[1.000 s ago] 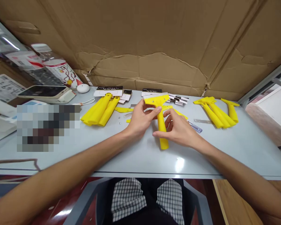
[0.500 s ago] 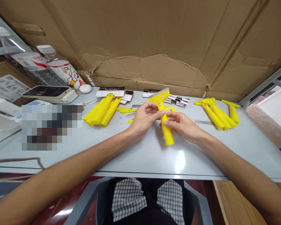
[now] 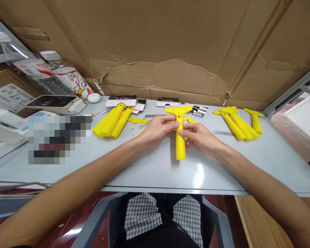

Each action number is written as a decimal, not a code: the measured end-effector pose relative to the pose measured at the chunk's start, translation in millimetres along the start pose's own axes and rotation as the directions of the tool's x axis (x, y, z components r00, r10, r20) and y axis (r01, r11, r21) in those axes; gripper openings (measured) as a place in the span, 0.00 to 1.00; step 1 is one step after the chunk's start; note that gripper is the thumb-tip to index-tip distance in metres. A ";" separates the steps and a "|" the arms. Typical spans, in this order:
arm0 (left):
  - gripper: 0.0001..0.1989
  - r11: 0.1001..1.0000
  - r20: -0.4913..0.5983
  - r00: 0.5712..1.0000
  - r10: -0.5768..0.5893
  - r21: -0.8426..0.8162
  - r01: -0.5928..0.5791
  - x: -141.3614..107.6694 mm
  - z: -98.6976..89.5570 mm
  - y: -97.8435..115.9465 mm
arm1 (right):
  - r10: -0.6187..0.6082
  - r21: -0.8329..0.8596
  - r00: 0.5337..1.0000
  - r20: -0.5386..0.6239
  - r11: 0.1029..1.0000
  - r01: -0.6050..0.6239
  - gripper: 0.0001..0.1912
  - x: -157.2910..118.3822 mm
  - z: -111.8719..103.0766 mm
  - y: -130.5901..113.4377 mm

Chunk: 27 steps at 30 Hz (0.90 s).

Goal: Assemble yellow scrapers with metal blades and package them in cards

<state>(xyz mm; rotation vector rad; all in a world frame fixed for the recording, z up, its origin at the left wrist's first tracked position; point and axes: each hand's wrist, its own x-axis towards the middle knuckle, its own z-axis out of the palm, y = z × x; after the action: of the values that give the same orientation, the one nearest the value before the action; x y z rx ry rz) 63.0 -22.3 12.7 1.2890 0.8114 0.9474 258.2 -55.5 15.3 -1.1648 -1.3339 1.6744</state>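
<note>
A yellow scraper with a wide T-shaped head is held upright above the table, its head pointing away from me. My left hand pinches its neck from the left, thumb on the front. From the other side my right hand grips the upper handle with thumb and fingers. Behind my hands lie a loose yellow head piece and another partly hidden yellow piece. Tiny screws rest left of my left hand. A thin metal blade lies beyond my right hand.
Several yellow scraper handles with a card lie at left; more yellow scrapers lie at right. Folded cards sit along the cardboard wall. A phone, a bottle and a blurred-out patch are on the left.
The scraper has turned from a tilt to nearly straight, its head now level and facing me. Both hands keep hold of it and have barely moved.
</note>
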 end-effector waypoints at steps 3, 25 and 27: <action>0.07 0.944 -0.082 0.997 0.001 0.329 0.026 8.0 -12.4 16.3 | 0.012 -0.002 1.000 -0.006 1.000 -0.012 0.18 1.7 -3.2 -0.5; 0.18 0.547 -0.137 0.989 0.064 0.833 0.080 168.9 -16.5 22.7 | -0.007 0.014 0.990 -0.137 1.000 0.009 0.28 6.8 -27.6 -13.0; 0.20 0.581 -0.125 0.992 0.019 0.808 0.091 176.8 -17.4 21.3 | -0.028 0.028 0.990 -0.140 0.999 0.032 0.27 7.0 -28.4 -13.0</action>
<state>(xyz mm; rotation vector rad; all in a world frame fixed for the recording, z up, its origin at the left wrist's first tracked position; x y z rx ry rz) 117.2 146.7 35.7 2.0104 1.4747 0.6037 282.0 -36.2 24.4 -1.2156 -1.2297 1.5560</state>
